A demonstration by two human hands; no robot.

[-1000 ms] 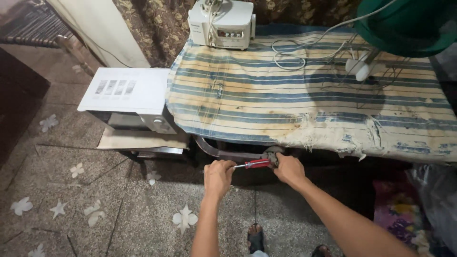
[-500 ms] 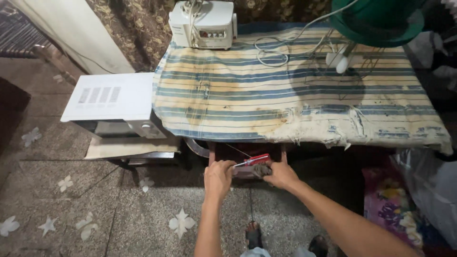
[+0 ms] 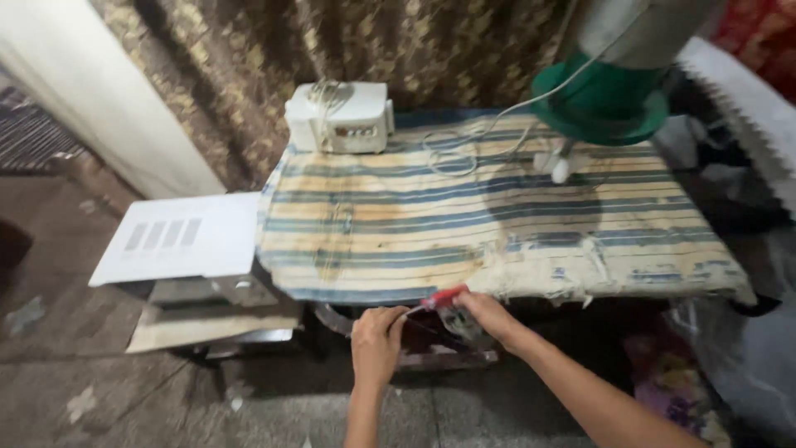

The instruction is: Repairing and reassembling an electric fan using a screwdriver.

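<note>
Red-handled tool (image 3: 442,298) sits between my hands just under the front edge of the surface (image 3: 497,224) with its striped cloth. My right hand (image 3: 485,315) grips its handle end; my left hand (image 3: 377,343) is curled closed beside it, touching the tool's thin metal end. Left of my hands stands a white box (image 3: 178,241).

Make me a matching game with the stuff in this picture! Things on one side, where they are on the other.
Things:
1. white box device
2. green fan base
3. red-handled tool
4. white appliance

Places:
A. between the left hand and right hand
B. left of the table, lower down
C. back left of the striped cloth
D. back right of the cloth

Pairs: 1-C, 2-D, 3-A, 4-B
</note>
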